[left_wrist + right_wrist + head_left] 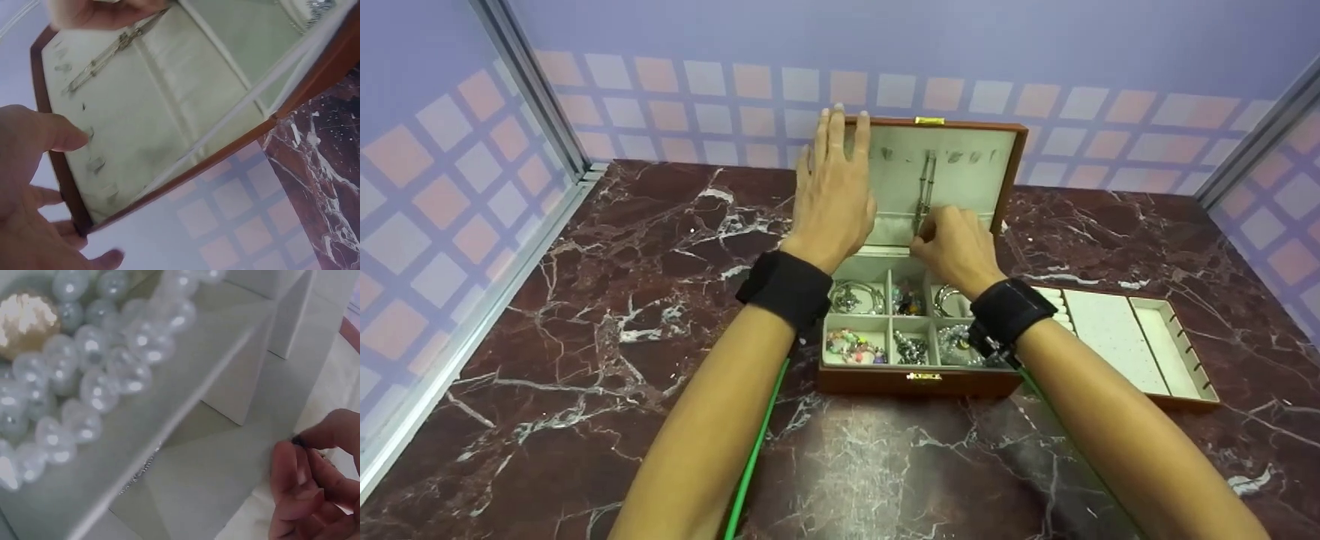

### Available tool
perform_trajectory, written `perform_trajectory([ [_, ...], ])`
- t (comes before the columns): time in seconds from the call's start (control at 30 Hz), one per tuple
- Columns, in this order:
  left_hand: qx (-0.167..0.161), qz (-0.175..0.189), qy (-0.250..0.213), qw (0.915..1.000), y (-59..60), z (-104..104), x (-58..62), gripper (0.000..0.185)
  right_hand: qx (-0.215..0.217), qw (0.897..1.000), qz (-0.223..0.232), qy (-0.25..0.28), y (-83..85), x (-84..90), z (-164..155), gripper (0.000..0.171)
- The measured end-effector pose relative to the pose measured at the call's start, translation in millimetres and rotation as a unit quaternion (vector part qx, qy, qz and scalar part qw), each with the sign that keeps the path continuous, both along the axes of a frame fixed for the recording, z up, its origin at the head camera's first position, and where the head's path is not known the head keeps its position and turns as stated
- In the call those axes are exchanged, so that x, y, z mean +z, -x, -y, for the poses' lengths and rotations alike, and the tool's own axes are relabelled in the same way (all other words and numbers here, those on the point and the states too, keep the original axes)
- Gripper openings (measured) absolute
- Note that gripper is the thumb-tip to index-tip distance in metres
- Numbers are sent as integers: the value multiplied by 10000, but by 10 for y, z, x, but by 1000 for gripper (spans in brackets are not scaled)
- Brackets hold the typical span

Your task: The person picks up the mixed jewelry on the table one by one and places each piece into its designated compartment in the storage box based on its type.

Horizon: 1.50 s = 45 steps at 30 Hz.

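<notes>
A brown jewelry box (840, 381) stands with its cream-lined lid (990, 172) raised. A thin chain necklace (925, 184) hangs down from one of the small hooks on the lid's lining. My right hand (956, 244) pinches the necklace's lower end between thumb and forefinger, just in front of the lid's lower pocket; in the right wrist view a small dark bit (296, 440) shows at those fingertips. At the lid's upper left corner, my left hand (832, 195) rests with straight fingers reaching past the top edge. Its thumb (67, 134) lies beside the hooks in the left wrist view.
Compartments in the box hold bracelets (855, 298), colorful beads (851, 346) and a white pearl strand (93, 365). A removed tray (1110, 337) with ring rolls lies to the right on the dark marble table (660, 375). Behind stands a tiled-pattern wall (690, 82).
</notes>
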<state>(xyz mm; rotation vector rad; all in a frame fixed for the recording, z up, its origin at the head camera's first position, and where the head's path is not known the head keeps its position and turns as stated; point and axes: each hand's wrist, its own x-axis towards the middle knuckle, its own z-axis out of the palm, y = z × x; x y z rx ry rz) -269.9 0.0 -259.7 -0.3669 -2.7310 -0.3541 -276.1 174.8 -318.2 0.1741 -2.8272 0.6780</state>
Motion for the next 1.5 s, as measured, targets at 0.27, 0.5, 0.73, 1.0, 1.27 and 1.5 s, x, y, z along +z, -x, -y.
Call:
perform_trajectory([
  [0.27, -361, -153, 659, 9971, -75, -210, -224, 62, 49, 9937, -733, 852, 16, 233, -68, 7],
  [0.5, -585, 749, 766, 9925, -53, -335, -322, 54, -184, 9842, -1255, 1236, 55, 396, -118, 12],
  [0.73, -548, 1024, 727, 9906, -92, -403, -363, 45, -247, 9753, -1448, 1649, 106, 467, -157, 14],
  [1.0, -667, 1073, 801, 9887, -103, -382, -402, 49, -220, 9767, -1270, 1717, 151, 483, -175, 13],
  [1.27, -829, 1200, 640, 9872, -103, -333, -369, 36, 59, 9936, -692, 894, 158, 334, -226, 12],
  [1.5, -869, 1194, 541, 9875, -110, -304, -369, 40, 253, 9975, -561, -340, 114, 263, -239, 11],
])
